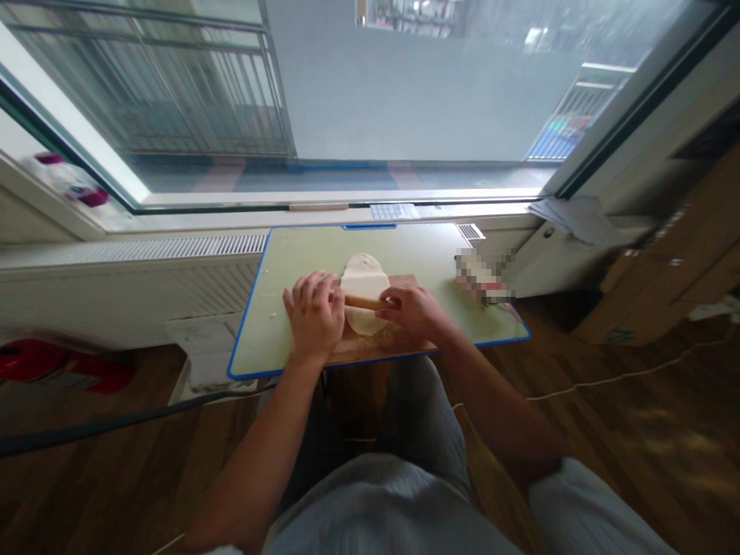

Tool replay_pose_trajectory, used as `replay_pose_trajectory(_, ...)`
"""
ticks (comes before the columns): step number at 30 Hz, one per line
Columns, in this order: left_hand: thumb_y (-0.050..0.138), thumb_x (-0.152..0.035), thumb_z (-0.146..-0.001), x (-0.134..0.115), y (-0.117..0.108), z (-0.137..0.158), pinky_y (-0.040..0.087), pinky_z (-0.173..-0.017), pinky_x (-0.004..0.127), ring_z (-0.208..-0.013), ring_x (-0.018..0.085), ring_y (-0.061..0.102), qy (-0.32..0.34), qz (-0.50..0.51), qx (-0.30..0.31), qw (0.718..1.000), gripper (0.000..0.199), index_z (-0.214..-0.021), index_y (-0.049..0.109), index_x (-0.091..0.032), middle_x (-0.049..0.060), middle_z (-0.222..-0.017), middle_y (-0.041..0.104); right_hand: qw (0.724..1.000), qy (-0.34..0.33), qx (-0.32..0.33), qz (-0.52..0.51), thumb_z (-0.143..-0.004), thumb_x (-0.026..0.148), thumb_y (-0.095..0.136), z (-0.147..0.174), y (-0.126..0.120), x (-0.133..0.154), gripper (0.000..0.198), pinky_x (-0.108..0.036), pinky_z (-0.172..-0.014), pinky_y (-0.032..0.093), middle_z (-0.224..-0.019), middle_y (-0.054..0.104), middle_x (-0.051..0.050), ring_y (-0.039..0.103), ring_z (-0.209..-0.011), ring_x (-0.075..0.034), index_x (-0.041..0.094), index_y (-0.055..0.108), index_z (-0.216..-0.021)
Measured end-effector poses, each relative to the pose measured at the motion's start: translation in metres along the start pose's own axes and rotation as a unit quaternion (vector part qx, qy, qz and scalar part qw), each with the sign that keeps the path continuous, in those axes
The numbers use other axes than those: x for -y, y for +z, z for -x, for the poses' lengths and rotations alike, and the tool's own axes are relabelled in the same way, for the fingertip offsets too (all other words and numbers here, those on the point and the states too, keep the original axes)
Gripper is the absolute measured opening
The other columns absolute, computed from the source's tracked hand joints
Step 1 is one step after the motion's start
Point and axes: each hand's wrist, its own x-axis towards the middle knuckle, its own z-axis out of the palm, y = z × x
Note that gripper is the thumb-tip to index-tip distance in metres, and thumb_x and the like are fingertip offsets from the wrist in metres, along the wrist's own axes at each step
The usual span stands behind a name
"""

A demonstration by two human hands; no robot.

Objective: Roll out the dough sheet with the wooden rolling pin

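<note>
A wooden rolling pin point(363, 302) lies crosswise over a flat oval sheet of dough point(364, 267). The dough shows both beyond the pin and on its near side, resting on a brown wooden board point(375, 347). At the pin's left end is my left hand point(317, 312), closed over it with the palm down. My right hand point(413, 310) grips the right end, its thumb and fingers around the wood. The pin's two ends are hidden under my hands.
The board lies on a small pale-green table point(289, 266) with a blue rim. A blurred-out item point(482, 277) sits at its right side. Behind are a radiator point(220, 281) and a window. Cardboard boxes point(647, 270) stand right; a red object point(63, 368) lies on the left floor.
</note>
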Motion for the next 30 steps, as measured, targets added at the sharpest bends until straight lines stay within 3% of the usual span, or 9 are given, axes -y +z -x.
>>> replay_pose_trajectory(3, 0.035, -0.045, -0.111, 0.005, 0.010, -0.011, 0.023, -0.133, 0.063, -0.148, 0.032, 0.051, -0.015, -0.015, 0.056, 0.998, 0.048, -0.133, 0.074, -0.029, 0.009, -0.155, 0.067, 0.998, -0.023, -0.032, 0.043, -0.098, 0.046, 0.079, -0.004, -0.004, -0.004, 0.023, -0.035, -0.100, 0.049, -0.113, 0.079, -0.006, 0.067, -0.111, -0.026, 0.030, 0.084, -0.114)
replay_pose_trajectory(8, 0.035, -0.045, -0.111, 0.013, 0.014, -0.023, 0.025, -0.131, 0.067, -0.151, 0.032, 0.050, -0.007, -0.021, 0.118, 0.993, 0.047, -0.135, 0.073, -0.034, 0.005, -0.158, 0.065, 0.990, 0.083, -0.057, 0.102, -0.109, 0.060, 0.057, -0.007, -0.005, -0.014, 0.049, -0.047, -0.113, 0.045, -0.143, 0.071, -0.013, 0.058, -0.133, -0.035, 0.026, 0.075, -0.139)
replay_pose_trajectory(13, 0.034, -0.039, -0.109, 0.012, 0.019, -0.048, 0.019, -0.131, 0.075, -0.153, 0.034, 0.047, -0.021, -0.032, 0.139, 0.990, 0.049, -0.139, 0.072, -0.032, 0.007, -0.163, 0.061, 0.985, 0.119, -0.052, 0.114, -0.114, 0.061, 0.040, -0.029, 0.005, -0.020, 0.058, -0.057, -0.126, 0.033, -0.161, 0.061, -0.012, 0.047, -0.150, -0.035, 0.024, 0.063, -0.153)
replay_pose_trajectory(20, 0.035, -0.037, -0.105, 0.017, 0.035, -0.089, 0.023, -0.126, 0.079, -0.151, 0.038, 0.047, -0.049, -0.057, 0.182, 0.980, 0.053, -0.144, 0.070, -0.034, 0.011, -0.164, 0.059, 0.981, 0.158, 0.002, 0.110, -0.110, 0.061, 0.040, -0.071, 0.002, -0.027, 0.066, -0.067, -0.130, 0.024, -0.169, 0.052, -0.013, 0.043, -0.155, -0.035, 0.024, 0.053, -0.163)
replay_pose_trajectory(30, 0.041, -0.042, -0.101, 0.023, 0.043, -0.099, 0.024, -0.124, 0.080, -0.150, 0.043, 0.048, -0.071, -0.053, 0.208, 0.974, 0.053, -0.145, 0.070, -0.036, 0.011, -0.165, 0.057, 0.976, 0.179, 0.014, 0.124, -0.107, 0.057, 0.039, -0.074, 0.004, -0.029, 0.067, -0.060, -0.125, 0.036, -0.168, 0.054, -0.014, 0.048, -0.152, -0.037, 0.021, 0.057, -0.160)
